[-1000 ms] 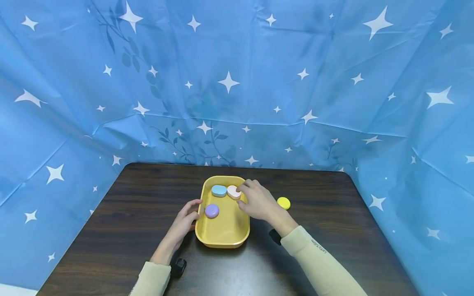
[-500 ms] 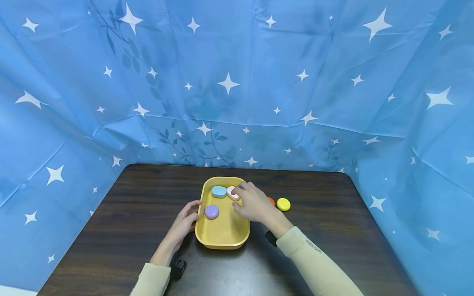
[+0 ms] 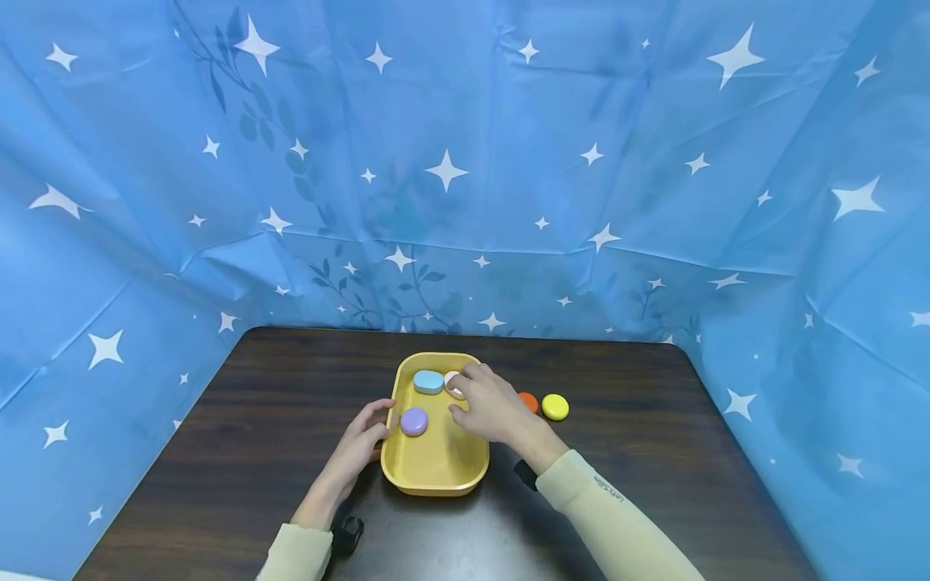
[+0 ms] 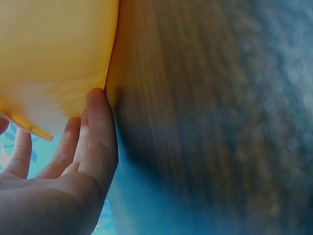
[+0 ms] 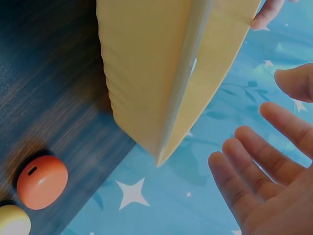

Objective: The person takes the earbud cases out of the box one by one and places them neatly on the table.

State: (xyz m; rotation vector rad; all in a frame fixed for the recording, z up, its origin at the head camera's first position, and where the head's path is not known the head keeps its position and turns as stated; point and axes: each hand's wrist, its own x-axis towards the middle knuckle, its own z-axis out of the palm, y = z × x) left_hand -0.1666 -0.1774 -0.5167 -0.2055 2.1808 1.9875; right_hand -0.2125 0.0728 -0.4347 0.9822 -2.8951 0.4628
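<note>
A yellow rectangular tray with rounded corners stands on the table. Inside it lie a blue oblong piece, a purple round piece and a pale pink piece, partly hidden by fingers. My left hand touches the tray's left side, its fairly straight fingers against the outer wall. Above the tray's right part hovers my right hand, fingers spread and nothing between them in the right wrist view.
To the right of the tray, an orange round piece with a small dark slot lies beside a yellow round piece on the dark wooden table. A blue star-printed cloth hangs behind and at the sides.
My right hand has shifted left over the tray, uncovering the orange piece and hiding more of the pink one. The left hand keeps its place at the tray.
</note>
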